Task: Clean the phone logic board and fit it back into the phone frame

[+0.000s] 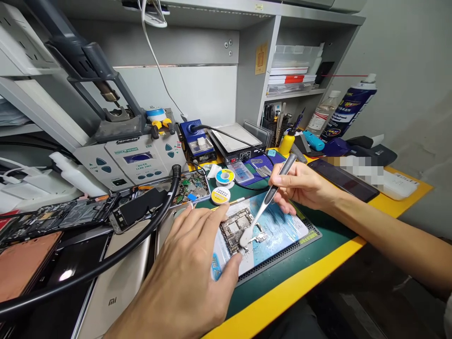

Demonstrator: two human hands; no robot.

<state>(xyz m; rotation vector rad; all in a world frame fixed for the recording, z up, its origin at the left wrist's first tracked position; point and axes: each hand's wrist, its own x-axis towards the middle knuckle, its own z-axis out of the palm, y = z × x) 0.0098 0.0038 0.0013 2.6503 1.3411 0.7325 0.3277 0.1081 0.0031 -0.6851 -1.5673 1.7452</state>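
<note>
A phone circuit board (236,225) lies on a blue and white work mat (278,230). My left hand (197,263) steadies its left side, with the fingers at the top corner and the thumb at the lower corner. Between the thumb and fingers of my right hand (300,183) is a toothbrush (263,207) with a dark grip and a white neck. The brush head rests on the board's lower right part, bristles hidden beneath it. A smaller board piece (260,235) sits just right of the head.
A black hose (141,240) curves across the left side from the rework station (134,162), over several phones and parts. Solder spools (225,176) and a tray of circuit boards (192,186) stand behind the mat. A black phone (342,179) lies at right, near a spray can (349,108).
</note>
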